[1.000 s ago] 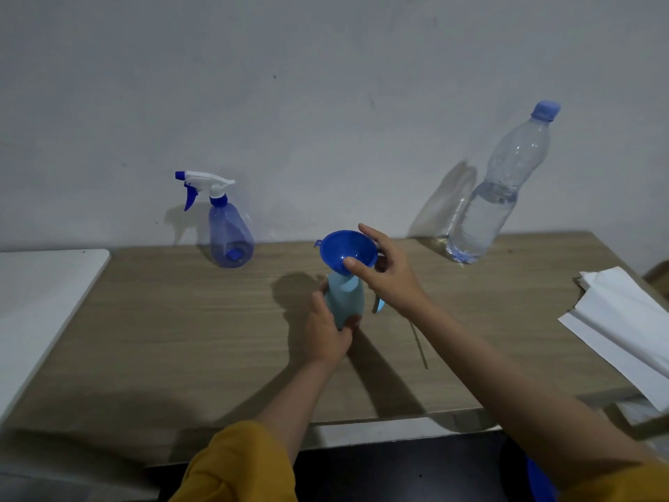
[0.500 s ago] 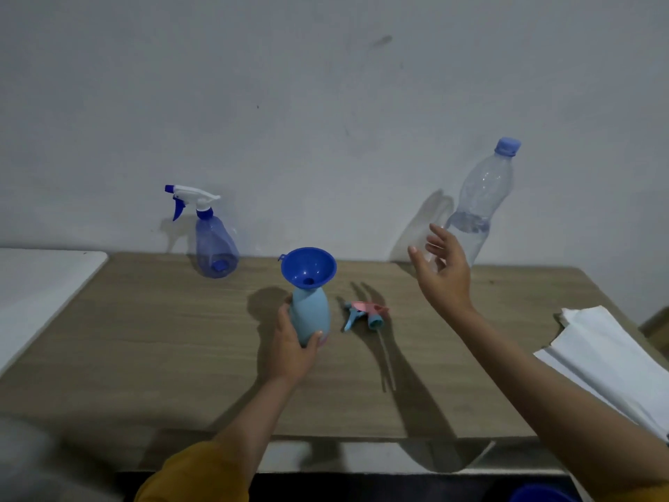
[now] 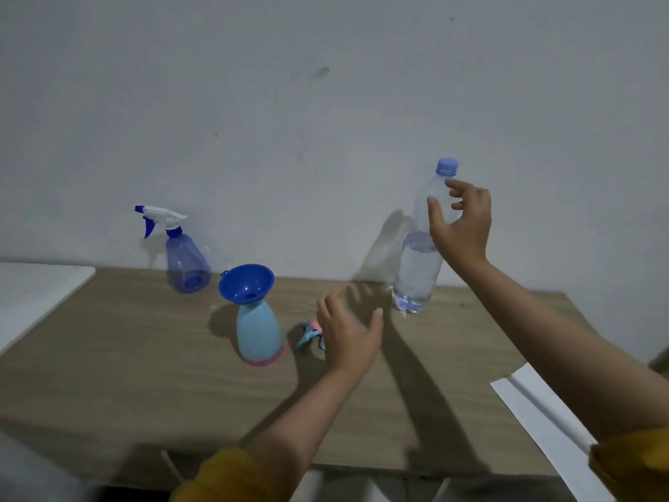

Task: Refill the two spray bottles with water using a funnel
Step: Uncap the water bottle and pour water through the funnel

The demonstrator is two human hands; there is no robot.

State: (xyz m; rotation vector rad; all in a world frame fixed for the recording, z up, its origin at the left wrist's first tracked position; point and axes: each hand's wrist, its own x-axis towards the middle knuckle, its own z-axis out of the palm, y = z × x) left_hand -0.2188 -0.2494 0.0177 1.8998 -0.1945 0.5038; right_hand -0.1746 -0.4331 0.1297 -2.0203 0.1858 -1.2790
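Head view looks down on a wooden worktop [image 3: 126, 375] set against a pale wall. Near the middle stands the light blue spray bottle [image 3: 257, 331], its sprayer head [image 3: 310, 333] unscrewed and lying just to its right so that the neck is free; the blue funnel [image 3: 246, 283] sits in that neck, tilted a little, ready to take water. The right hand [image 3: 461, 226] is up at the water bottle [image 3: 421, 248] by the back edge, thumb and fingers curved around its upper part in a wide grip; whether they press the plastic yet I cannot tell. The bottle is capped and partly full. The left hand [image 3: 349, 338] hovers open over the worktop between the light blue bottle and the water bottle, holding nothing, probably on its way to help with the cap. The second spray bottle [image 3: 186, 266], translucent blue with its trigger head on, waits at the back edge to the left. White paper [image 3: 543, 414] lies at the right edge.
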